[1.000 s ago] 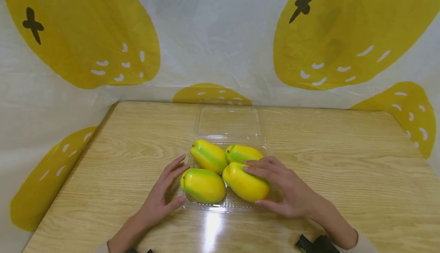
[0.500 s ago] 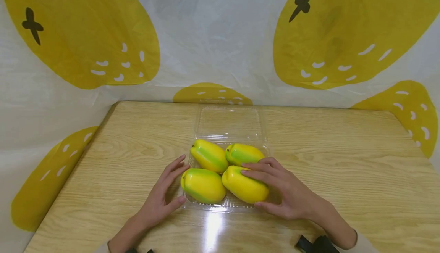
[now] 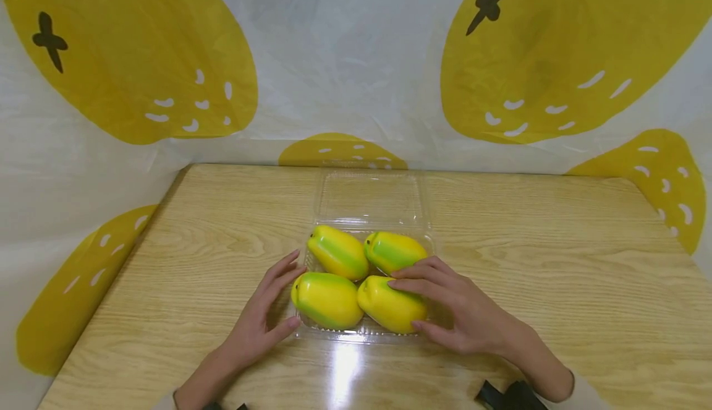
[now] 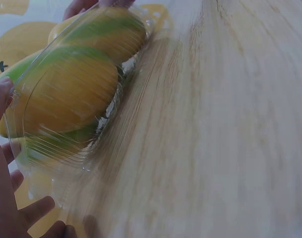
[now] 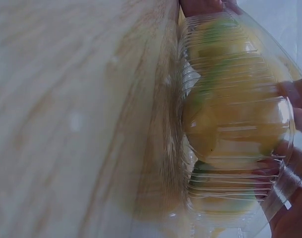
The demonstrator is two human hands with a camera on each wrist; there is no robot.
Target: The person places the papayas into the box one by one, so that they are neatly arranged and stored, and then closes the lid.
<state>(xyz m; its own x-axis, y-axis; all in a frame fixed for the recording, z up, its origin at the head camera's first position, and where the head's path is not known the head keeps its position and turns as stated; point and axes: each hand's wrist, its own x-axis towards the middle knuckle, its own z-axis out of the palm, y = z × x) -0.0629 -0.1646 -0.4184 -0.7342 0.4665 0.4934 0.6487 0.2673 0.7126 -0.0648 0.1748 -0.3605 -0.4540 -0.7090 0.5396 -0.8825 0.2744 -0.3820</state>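
Under right hand (image 3: 464,314), mango (image 3: 389,311) crosswise.

two bare hands, left hand (image 3: 256,323) and right hand (image 3: 464,317), no rings; pale beige sleeve cuffs at the wrists, black straps beneath each forearm.

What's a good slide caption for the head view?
Right hand grips the near-right mango in an open clear clamshell holding four; left hand steadies its left edge.
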